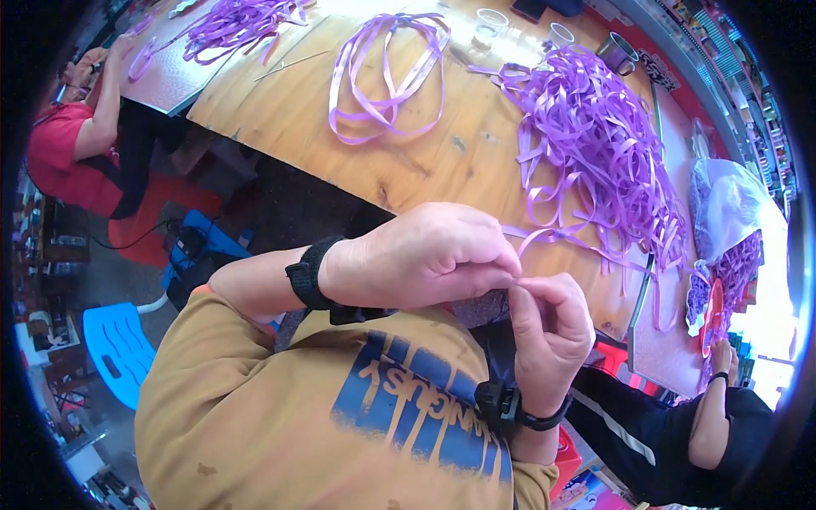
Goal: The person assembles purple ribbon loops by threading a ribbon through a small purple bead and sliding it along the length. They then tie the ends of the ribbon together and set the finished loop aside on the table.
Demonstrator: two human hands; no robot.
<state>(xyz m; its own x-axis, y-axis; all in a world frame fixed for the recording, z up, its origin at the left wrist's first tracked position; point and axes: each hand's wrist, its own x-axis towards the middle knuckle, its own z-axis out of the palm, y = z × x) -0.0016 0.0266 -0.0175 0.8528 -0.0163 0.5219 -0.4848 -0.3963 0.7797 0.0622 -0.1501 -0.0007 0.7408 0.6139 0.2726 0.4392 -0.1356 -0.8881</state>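
Observation:
My left hand [433, 259] and my right hand [552, 323] meet fingertip to fingertip in front of my chest, near the table's front edge. Both are closed in a pinch. A thin purple ribbon [544, 234] runs from the table to the pinched fingertips; the fingers hide its end and any small part there. Just beyond my hands, to the right, lies a big tangled heap of purple ribbons [595, 144]. Farther off, a looped bundle of purple ribbons [387, 85] lies flat on the wooden table [289, 127].
Clear plastic cups [490, 25] and a dark metal mug [618, 53] stand at the far side. More purple ribbons [238, 25] lie at the far left, near a person in red [81, 153]. A person in black [722, 433] sits at the right. A blue stool [119, 353] stands at left.

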